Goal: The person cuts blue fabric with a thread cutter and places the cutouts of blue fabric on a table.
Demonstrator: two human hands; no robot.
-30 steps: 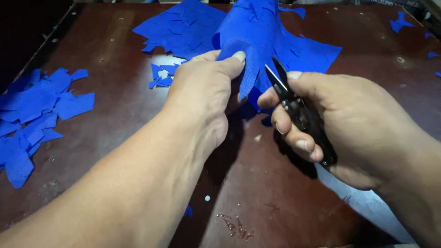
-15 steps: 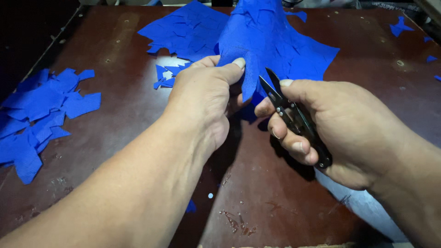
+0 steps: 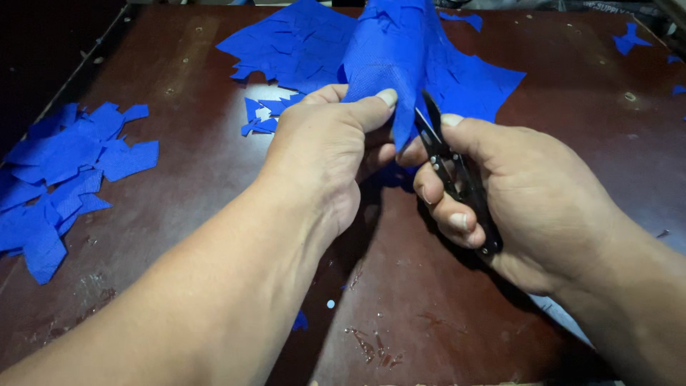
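My left hand [image 3: 321,154] pinches the cloth [image 3: 400,64], its fold running away from me, while my right hand [image 3: 522,200] grips snips [image 3: 454,171] just right of it

Brown table [image 3: 214,179], blue fabric scraps [image 3: 64,171]

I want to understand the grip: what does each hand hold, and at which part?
The left hand pinches the blue fabric piece at its lower edge, thumb on top. The right hand holds black thread snips by the handle, blades at the fabric.
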